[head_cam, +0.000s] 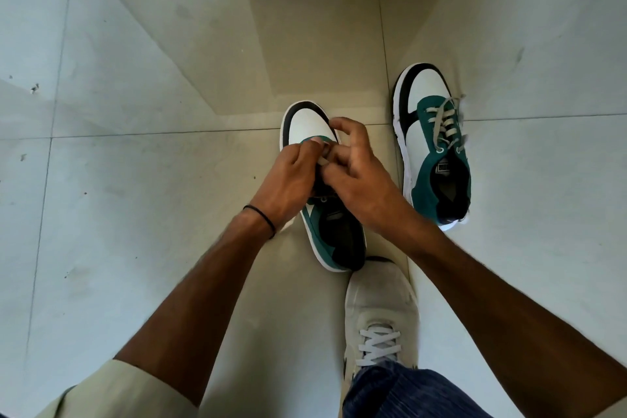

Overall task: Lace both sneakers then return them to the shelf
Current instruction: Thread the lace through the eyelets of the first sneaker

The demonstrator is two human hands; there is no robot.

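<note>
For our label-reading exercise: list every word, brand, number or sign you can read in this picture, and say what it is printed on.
Nothing can be read for certain.
Insole label inside the green, white and black sneaker lying apart on the tiled floor: a small boxed mark, too blurred to read.
Sneaker under both hands: no text visible.
White laced shoe on the person's foot: no text visible.

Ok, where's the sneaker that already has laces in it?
Head view, right side: the laced sneaker lies on the floor, right of both hands and the other sneaker.

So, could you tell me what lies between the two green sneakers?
Only bare floor tile separates the held sneaker from the laced one, in the head view.
</note>
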